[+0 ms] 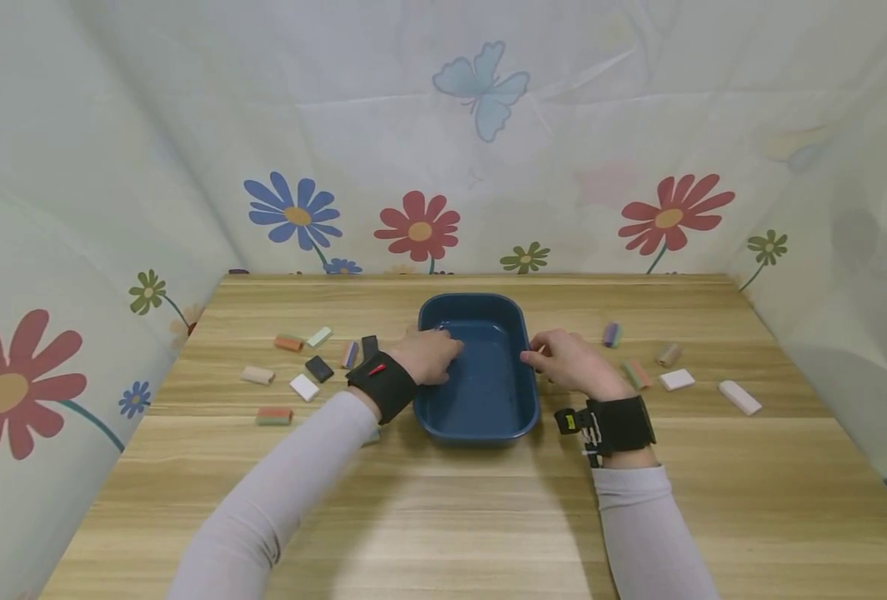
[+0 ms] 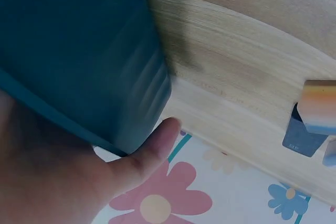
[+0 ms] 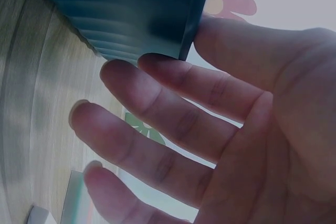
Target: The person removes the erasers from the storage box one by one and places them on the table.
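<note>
A dark blue rectangular plastic basin with rounded corners stands in the middle of the wooden table, its inside bare. My left hand grips its left rim, fingers reaching over into the basin. In the left wrist view the thumb lies along the outer wall near a corner. Across from it, my right hand pinches the right rim between thumb and index finger. The right wrist view shows the other fingers spread loosely outside the ribbed wall.
Left of the basin lie several small blocks, among them a white block, a dark block and an orange-green block. On the right are a purple block, a white bar and others. A flowered curtain encloses the table's back and sides.
</note>
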`<action>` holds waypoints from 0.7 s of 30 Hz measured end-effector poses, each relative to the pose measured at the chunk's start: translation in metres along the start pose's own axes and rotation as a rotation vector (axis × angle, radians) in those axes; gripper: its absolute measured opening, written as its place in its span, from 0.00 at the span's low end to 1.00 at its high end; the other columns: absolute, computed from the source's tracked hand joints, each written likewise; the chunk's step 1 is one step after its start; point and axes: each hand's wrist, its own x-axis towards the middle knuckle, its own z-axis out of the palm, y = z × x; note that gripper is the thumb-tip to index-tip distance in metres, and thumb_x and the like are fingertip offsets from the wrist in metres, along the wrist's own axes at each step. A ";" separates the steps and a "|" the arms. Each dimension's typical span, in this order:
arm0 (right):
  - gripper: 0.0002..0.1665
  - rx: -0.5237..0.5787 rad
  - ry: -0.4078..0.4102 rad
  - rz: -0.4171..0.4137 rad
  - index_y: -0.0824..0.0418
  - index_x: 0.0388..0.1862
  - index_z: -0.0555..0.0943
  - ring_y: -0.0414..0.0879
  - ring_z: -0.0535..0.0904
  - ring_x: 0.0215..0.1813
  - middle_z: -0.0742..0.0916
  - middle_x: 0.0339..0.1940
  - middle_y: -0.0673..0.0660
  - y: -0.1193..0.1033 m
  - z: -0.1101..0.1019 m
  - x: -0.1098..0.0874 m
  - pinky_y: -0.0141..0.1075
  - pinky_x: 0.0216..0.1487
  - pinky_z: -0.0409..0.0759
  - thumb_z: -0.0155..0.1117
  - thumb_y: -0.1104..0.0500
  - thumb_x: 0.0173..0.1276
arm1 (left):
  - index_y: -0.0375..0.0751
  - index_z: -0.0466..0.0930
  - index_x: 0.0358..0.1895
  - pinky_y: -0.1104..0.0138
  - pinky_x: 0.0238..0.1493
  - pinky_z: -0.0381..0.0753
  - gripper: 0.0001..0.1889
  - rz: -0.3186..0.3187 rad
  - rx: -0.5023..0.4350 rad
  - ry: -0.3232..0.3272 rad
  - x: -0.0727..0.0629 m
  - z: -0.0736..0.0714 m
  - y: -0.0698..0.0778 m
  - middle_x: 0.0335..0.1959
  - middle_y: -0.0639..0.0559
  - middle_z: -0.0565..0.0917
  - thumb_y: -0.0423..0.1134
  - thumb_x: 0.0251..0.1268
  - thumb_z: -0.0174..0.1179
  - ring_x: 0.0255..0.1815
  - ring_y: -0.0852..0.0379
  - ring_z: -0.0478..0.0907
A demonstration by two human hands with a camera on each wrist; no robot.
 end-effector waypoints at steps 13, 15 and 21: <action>0.15 -0.014 -0.015 -0.001 0.66 0.46 0.80 0.46 0.79 0.28 0.86 0.33 0.60 0.000 -0.002 0.004 0.39 0.29 0.75 0.55 0.54 0.76 | 0.43 0.77 0.59 0.53 0.53 0.68 0.21 0.073 -0.079 0.355 -0.006 -0.039 -0.036 0.48 0.45 0.77 0.44 0.65 0.60 0.47 0.50 0.74; 0.16 -0.018 -0.019 0.002 0.66 0.47 0.80 0.45 0.79 0.27 0.86 0.33 0.59 0.000 -0.001 0.005 0.39 0.29 0.75 0.55 0.53 0.76 | 0.39 0.78 0.57 0.56 0.50 0.70 0.20 0.066 -0.136 0.385 -0.010 -0.046 -0.045 0.45 0.43 0.76 0.43 0.65 0.59 0.44 0.49 0.74; 0.15 -0.026 -0.015 0.001 0.66 0.46 0.80 0.46 0.80 0.28 0.86 0.33 0.59 0.000 -0.001 0.005 0.40 0.30 0.76 0.55 0.54 0.76 | 0.35 0.81 0.47 0.57 0.45 0.73 0.14 -0.033 -0.315 0.410 -0.016 -0.042 -0.081 0.43 0.42 0.74 0.40 0.64 0.56 0.41 0.47 0.71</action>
